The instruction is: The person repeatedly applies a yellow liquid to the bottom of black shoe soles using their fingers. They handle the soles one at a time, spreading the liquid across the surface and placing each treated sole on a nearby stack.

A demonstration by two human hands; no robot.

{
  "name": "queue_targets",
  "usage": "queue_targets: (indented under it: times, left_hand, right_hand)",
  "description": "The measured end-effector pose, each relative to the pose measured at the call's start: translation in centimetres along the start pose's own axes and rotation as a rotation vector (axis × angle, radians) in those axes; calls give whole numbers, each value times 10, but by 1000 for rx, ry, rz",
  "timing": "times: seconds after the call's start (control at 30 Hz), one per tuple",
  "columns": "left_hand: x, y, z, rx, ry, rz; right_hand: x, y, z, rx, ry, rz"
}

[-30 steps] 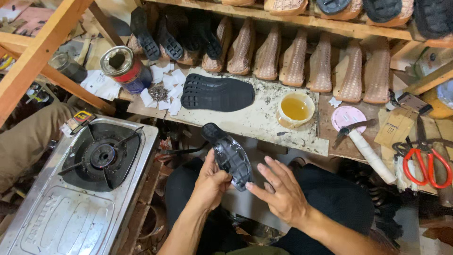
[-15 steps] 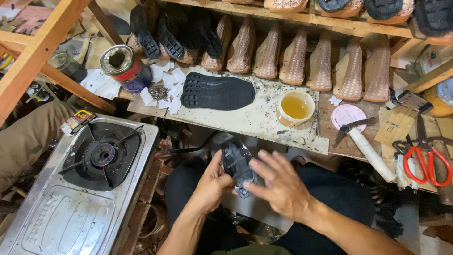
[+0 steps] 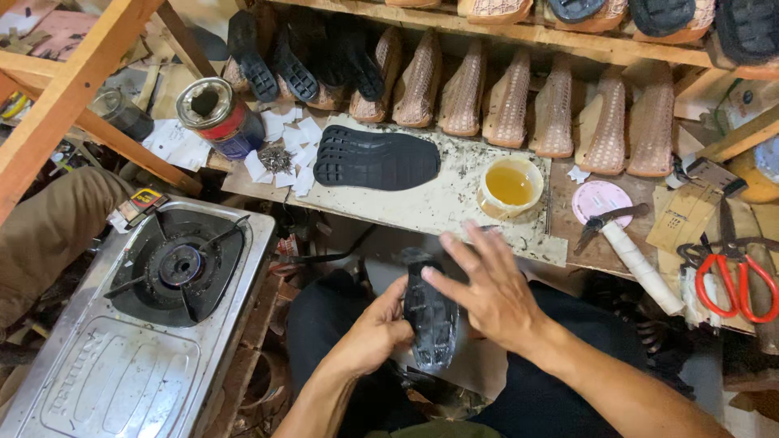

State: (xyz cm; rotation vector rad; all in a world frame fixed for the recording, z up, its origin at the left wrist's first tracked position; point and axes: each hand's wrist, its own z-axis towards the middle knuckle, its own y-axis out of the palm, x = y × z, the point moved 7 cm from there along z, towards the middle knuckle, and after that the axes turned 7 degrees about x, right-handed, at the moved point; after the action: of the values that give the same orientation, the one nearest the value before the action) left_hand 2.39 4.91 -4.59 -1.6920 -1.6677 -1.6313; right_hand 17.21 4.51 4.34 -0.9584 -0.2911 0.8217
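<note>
Left hand (image 3: 375, 334) grasps the black sole (image 3: 430, 320), now upright; right hand (image 3: 487, 290), fingers apparently released, has moved onto it from 3 o'clock.

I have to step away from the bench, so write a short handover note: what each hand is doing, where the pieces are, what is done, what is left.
Left hand: grips the black rubber sole from the side, over the lap.
Right hand: flat, fingers spread, pressing on the sole's tread.
On the bench: stack of black soles, cup of yellow glue, hammer, red scissors.
Done: sole in hand.
Left: stacked soles lie untouched.
</note>
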Motion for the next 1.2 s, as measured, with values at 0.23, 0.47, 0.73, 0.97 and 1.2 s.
queue_targets:
  times: [0.23, 0.47, 0.73, 0.97, 1.2]
  left_hand:
    - [6, -2, -2, -11, 57, -73]
    - [16, -15, -10, -11, 98, 57]
    - [34, 4, -38, -279, -12, 674]
    - [39, 8, -56, -442, 16, 626]
    - [54, -56, -53, -53, -21, 587]
  right_hand:
    - [4, -5, -2, 0, -6, 55]
    - [-9, -14, -2, -138, -93, 277]
    - [33, -12, 29, -395, 7, 450]
    - [23, -1, 33, -623, 35, 665]
    - [47, -7, 43, -680, 376, 661]
